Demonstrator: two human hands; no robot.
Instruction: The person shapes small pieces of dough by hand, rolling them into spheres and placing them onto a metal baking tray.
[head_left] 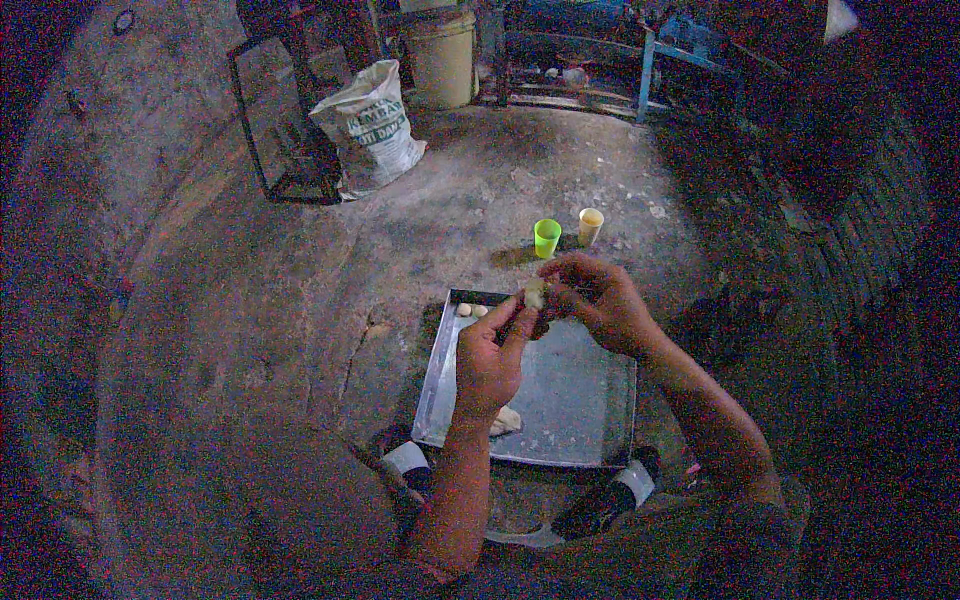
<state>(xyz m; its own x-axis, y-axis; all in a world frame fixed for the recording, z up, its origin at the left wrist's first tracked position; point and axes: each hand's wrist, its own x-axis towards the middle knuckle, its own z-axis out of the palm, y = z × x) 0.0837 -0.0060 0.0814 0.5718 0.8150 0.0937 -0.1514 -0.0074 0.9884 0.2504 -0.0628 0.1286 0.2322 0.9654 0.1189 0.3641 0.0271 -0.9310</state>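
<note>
Above the far part of a shallow metal tray (pixel 580 400), a small pale piece of dough (pixel 535 294) is held between both hands. My left hand (pixel 489 368) pinches it from below with thumb and fingertips. From the right, my right hand (pixel 612 308) has its bent fingers closed on the same piece. Small round dough balls (pixel 465 310) sit in the tray's far left corner, partly hidden behind my left hand. A larger pale lump of dough (pixel 508 421) lies near the tray's close edge, half covered by my left wrist.
Beyond the tray stand a green cup (pixel 547 238) and a cream cup (pixel 591 227). A white printed sack (pixel 372 135) leans by a dark frame (pixel 262 120); behind it is a beige bucket (pixel 444 62). My feet flank the tray's near corners on the concrete floor (pixel 270 300).
</note>
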